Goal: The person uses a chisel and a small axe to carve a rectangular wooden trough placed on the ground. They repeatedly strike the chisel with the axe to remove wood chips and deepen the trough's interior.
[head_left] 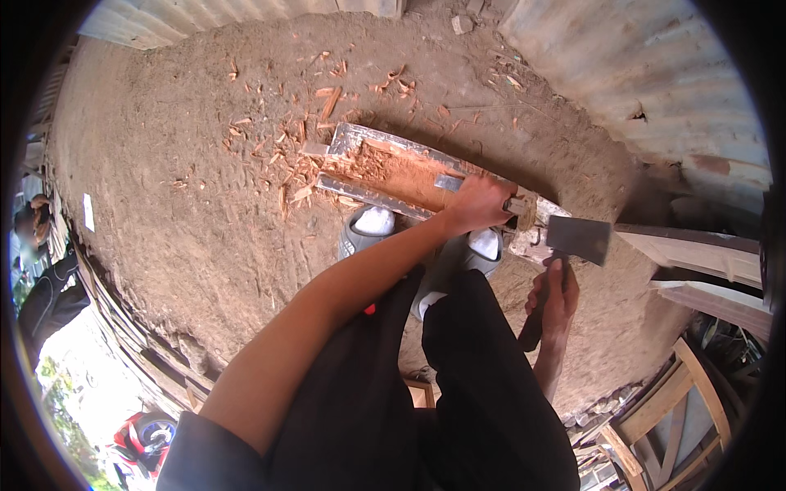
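The hatchet (573, 245) had a dull grey metal head; the beam (393, 172) was rough reddish wood, on matt, gritty earth (164, 164).

Wood chips (295, 155) lie scattered on the dirt floor (164, 180) at the far side. Corrugated metal sheets (655, 90) stand along the far right. A wooden chair frame (671, 409) sits near right, with planks (704, 254) above it. At the near left, a red motorbike (143, 438) stands outside.
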A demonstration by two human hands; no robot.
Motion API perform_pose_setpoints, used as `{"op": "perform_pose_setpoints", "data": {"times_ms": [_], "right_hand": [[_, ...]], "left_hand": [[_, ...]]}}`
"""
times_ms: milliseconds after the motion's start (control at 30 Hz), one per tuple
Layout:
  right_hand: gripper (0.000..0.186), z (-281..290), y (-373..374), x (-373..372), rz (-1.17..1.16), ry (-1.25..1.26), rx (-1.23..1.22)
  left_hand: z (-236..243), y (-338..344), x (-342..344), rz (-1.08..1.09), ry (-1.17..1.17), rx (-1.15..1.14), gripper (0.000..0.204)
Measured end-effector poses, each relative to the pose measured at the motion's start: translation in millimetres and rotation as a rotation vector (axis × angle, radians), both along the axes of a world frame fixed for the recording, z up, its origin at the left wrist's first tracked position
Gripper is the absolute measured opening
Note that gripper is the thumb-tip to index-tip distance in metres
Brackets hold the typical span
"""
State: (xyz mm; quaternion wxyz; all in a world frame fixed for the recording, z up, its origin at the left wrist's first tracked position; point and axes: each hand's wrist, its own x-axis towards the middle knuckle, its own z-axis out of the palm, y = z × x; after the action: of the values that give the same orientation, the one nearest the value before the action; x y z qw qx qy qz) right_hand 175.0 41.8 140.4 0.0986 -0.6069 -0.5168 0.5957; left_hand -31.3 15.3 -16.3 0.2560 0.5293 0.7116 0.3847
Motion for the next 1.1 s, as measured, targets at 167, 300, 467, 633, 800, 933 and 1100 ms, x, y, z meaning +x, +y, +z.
{"op": "perform_pose_setpoints", "data": {"times_ms": [167,300,467,633,800,933,1100], "right_hand": [[0.036,-13,-23,-23,-0.244,0.108,0.082],[0.037,-2,-8,-11,0.031,-0.034,-0.067],[0.04,2,-36,-25,-0.212,0.115,0.071],[0.04,7,-40,-25,-0.08,0.085,0.033],[0.039,-1,-51,-43,-0.164,0.087,0.096],[0.032,16,-22,-37,0.097,-0.039,0.049],[0.025,11,-36,-58,-0.32,0.199,0.256]], "left_hand": [[-4,6,-1,0.027,0.015,0.023,0.028],[-2,-7,-5,-0.005,0.089,-0.036,0.031],[-1,-1,-8,0.073,-0.009,0.079,0.027],[1,-5,-10,0.103,-0.013,0.112,0.026],[5,-4,-13,0.108,-0.09,0.081,0.024],[5,-11,-18,0.081,-0.062,0.135,0.025],[5,-10,-18,0.081,-0.11,0.061,0.028]]}}
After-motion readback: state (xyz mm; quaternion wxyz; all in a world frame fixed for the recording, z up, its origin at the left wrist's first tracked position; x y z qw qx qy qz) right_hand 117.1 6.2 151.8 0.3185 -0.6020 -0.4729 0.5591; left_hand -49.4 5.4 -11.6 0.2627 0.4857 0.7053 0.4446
